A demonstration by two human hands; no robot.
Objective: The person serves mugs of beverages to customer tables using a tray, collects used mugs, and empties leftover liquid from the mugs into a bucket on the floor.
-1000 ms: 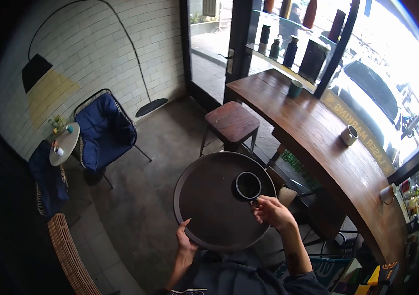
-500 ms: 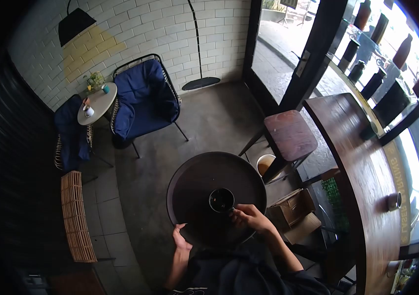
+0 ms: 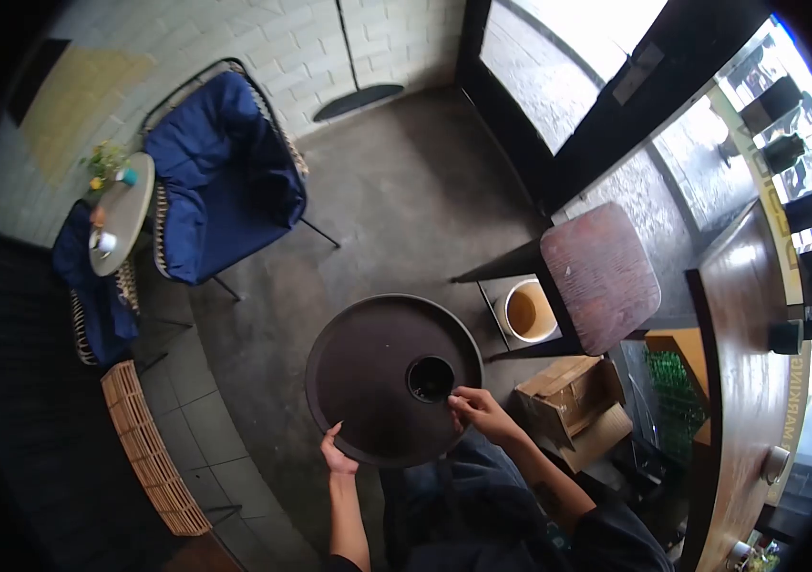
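A round dark tray (image 3: 368, 372) is held level in front of my body. At its lower left rim, my left hand (image 3: 338, 450) grips the edge with the thumb on top and the other fingers hidden underneath. Toward the tray's right side sits a dark cup (image 3: 431, 378). The fingers of my right hand (image 3: 482, 414) are pinched at the cup's handle, close to the tray's right rim.
A wooden stool (image 3: 601, 276) stands ahead right, beside a white bucket (image 3: 528, 313) and an open cardboard box (image 3: 573, 405). The long wooden counter (image 3: 735, 381) runs along the right. A blue-cushioned chair (image 3: 225, 181) and small round table (image 3: 129, 214) are at left.
The view has turned and moved forward, so the stool and counter appear nearer. The cup shifted left on the tray with my right hand at its handle. My left hand still holds the tray's rim.
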